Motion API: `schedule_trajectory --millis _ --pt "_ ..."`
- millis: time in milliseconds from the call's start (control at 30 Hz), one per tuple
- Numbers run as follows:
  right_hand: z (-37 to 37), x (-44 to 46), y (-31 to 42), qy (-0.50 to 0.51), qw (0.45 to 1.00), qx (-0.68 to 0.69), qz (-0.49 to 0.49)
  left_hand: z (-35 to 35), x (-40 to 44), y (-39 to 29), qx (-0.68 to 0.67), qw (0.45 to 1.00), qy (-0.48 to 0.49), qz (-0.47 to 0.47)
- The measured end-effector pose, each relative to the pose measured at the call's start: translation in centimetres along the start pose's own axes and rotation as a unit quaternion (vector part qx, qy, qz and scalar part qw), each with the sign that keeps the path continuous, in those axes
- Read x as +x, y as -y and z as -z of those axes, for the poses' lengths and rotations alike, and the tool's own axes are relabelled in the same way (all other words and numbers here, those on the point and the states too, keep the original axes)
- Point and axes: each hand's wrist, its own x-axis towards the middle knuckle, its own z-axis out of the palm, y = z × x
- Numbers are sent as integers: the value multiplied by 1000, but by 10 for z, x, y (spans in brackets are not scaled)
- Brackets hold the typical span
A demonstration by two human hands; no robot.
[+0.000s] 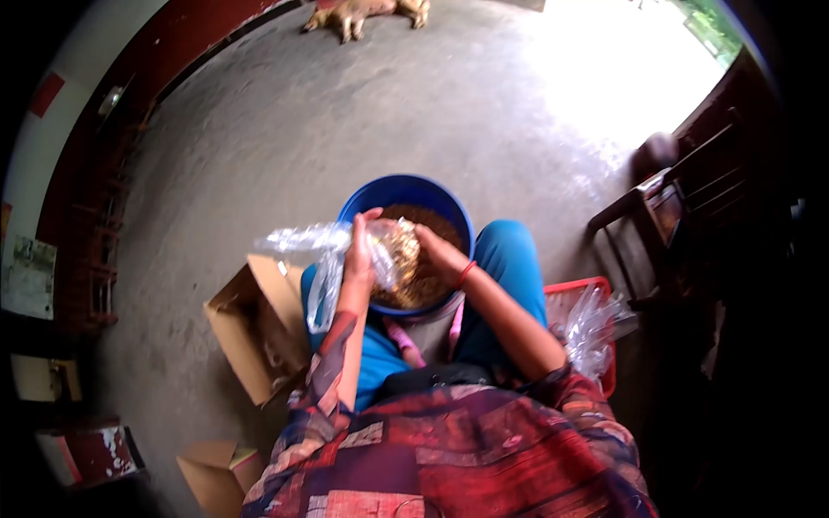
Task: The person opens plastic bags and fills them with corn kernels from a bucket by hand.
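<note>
A blue tub (348,205) stands between my knees, holding a mass of small brown pieces (432,289). Above it I hold a clear plastic bag (384,259) with golden-brown bits bunched at its right side. My left hand (357,250) is closed on the bag from the left, and loose clear plastic trails from it to the left. My right hand (442,255), with a red band at the wrist, presses against the bag's right side. Its fingertips are partly hidden by the bits and the plastic.
An open cardboard box (237,341) sits by my left leg, with another carton (207,475) behind it. To my right, a red basket (610,363) carries crumpled clear plastic bags (589,332). A wooden chair (661,211) stands further right. A dog (367,13) lies on the concrete floor ahead.
</note>
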Motion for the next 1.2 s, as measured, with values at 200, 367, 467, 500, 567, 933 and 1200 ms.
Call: schedule_trajectory --millis 200,367,467,500,567,933,1200 --pt "2 -5 2 93 991 89 17 10 12 12 96 992 -3 -85" --pt "-2 -9 6 89 992 67 65 5 2 11 117 991 -45 51" --pt "-9 -14 7 33 990 55 122 14 6 18 122 977 -105 137" --pt "-8 -11 4 34 991 55 119 19 9 22 121 977 -108 138" --pt "-5 -4 2 -32 977 -35 209 18 10 23 129 975 -124 131" --pt "9 19 -20 -121 962 -174 170 21 11 28 261 954 -131 69" --pt "15 27 -30 -135 934 -268 197 -1 -42 13 173 983 63 -15"
